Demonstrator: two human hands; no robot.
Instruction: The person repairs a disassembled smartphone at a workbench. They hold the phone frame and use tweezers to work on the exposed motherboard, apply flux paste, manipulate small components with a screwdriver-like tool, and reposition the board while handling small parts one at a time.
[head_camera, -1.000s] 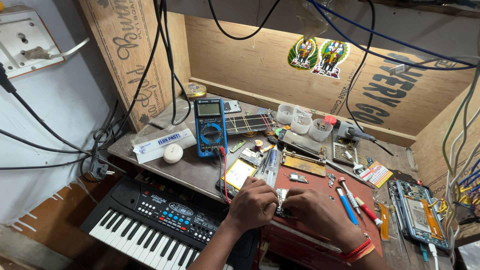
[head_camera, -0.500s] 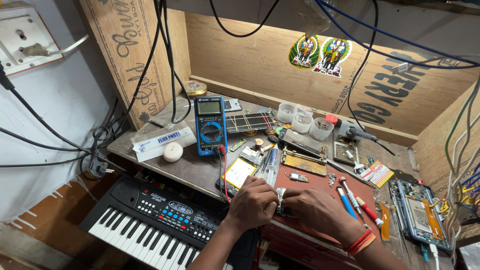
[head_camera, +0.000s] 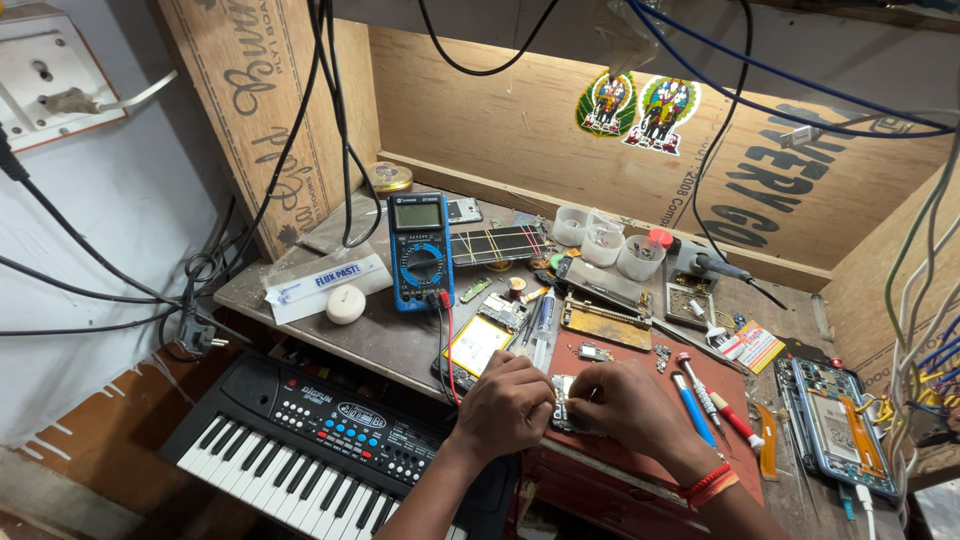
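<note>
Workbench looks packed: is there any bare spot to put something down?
Bare top lies between the white puck, the blue multimeter and the bench's front edge. The red mat is open above the right hand. Crowded: around the white cups and beside the screwdrivers.

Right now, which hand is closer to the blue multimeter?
The left. The left hand lies just below and right of the multimeter, by its leads. The right hand is farther right, on the red mat.

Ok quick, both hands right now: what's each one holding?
Left hand: curled, pinning the small circuit board on the red mat.
Right hand: fingers pinched at that board; any tool is hidden.
</note>
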